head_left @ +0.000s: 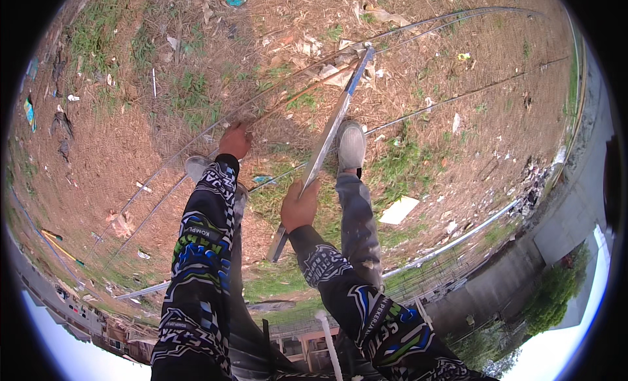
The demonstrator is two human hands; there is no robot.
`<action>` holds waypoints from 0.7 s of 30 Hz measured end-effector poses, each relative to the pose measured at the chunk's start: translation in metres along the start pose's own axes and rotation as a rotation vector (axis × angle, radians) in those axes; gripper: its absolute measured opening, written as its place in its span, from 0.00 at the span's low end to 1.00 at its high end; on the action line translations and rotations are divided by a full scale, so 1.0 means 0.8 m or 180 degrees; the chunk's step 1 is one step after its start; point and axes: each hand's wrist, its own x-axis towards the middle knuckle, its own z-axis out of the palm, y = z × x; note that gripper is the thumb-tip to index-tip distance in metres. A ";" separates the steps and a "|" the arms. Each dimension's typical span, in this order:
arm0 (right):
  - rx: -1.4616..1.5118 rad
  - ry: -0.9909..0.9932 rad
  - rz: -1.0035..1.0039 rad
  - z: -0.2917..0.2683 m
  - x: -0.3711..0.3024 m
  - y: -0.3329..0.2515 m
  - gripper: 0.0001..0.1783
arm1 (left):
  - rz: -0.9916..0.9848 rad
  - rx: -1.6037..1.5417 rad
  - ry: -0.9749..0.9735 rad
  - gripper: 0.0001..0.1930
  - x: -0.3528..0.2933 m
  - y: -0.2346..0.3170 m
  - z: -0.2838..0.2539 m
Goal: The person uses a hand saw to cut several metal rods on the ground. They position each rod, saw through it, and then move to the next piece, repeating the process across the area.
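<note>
My right hand (299,204) is wrapped round a long, flat grey metal bar (329,133) with a blue section toward its far end. The bar slants up and to the right, its near end sticking out below my fist. Low over the ground to the left, my left hand (236,141) has its fingers curled at a thin steel rod (288,105), which runs on from it to the upper right. The fingertips are partly hidden. A second thin rod (171,160) lies beside it, just beyond the hand.
My right shoe (352,145) stands next to the bar; the left shoe (197,166) is partly behind my left arm. Another rod (471,91) crosses the ground at right. A pale flat sheet (399,211) lies right of my leg. Dry straw, grass patches and litter cover the soil.
</note>
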 end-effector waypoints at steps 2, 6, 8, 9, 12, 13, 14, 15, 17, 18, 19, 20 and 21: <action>0.0284 -0.0469 0.0027 -0.060 0.015 0.073 0.18 | -0.0047 -0.0020 -0.0118 0.23 0.008 0.026 -0.006; 0.0454 -0.1469 0.0541 -0.247 0.071 -0.030 0.15 | -0.0093 0.0128 -0.0026 0.21 -0.004 0.063 -0.007; 0.0406 -0.1708 0.0719 -0.304 0.077 -0.063 0.16 | -0.0062 0.0246 0.0187 0.22 -0.003 0.071 0.002; 0.0473 -0.1752 0.0808 -0.320 0.069 -0.066 0.16 | -0.0021 0.0289 0.0300 0.22 0.004 0.076 0.009; 0.0754 -0.1983 0.1025 -0.336 0.040 -0.057 0.17 | -0.0015 0.0460 0.0626 0.19 0.010 0.062 0.032; 0.0863 -0.2099 0.1086 -0.339 0.034 -0.051 0.17 | -0.0058 0.0408 0.0642 0.18 0.014 0.061 0.036; 0.0980 -0.2231 0.1209 -0.341 0.027 -0.051 0.17 | -0.0093 0.0363 0.0645 0.17 0.020 0.060 0.034; 0.1051 -0.2320 0.1324 -0.340 0.023 -0.049 0.17 | -0.0131 0.0321 0.0650 0.17 0.023 0.059 0.032; 0.0862 -0.2366 0.1460 -0.329 0.019 -0.041 0.17 | -0.0129 0.0404 0.0563 0.14 0.020 0.071 0.026; 0.0724 -0.2449 0.1354 -0.325 0.016 -0.036 0.17 | -0.0135 0.0449 0.0523 0.13 0.013 0.078 0.023; 0.0693 -0.2392 0.1373 -0.320 0.011 -0.036 0.17 | -0.0055 0.0459 0.0500 0.13 0.011 0.080 0.020; 0.0664 -0.2337 0.1393 -0.316 0.004 -0.036 0.17 | 0.0024 0.0471 0.0478 0.13 0.007 0.083 0.017; 0.0637 -0.2282 0.1413 -0.311 -0.002 -0.037 0.17 | 0.0104 0.0485 0.0454 0.13 0.005 0.085 0.013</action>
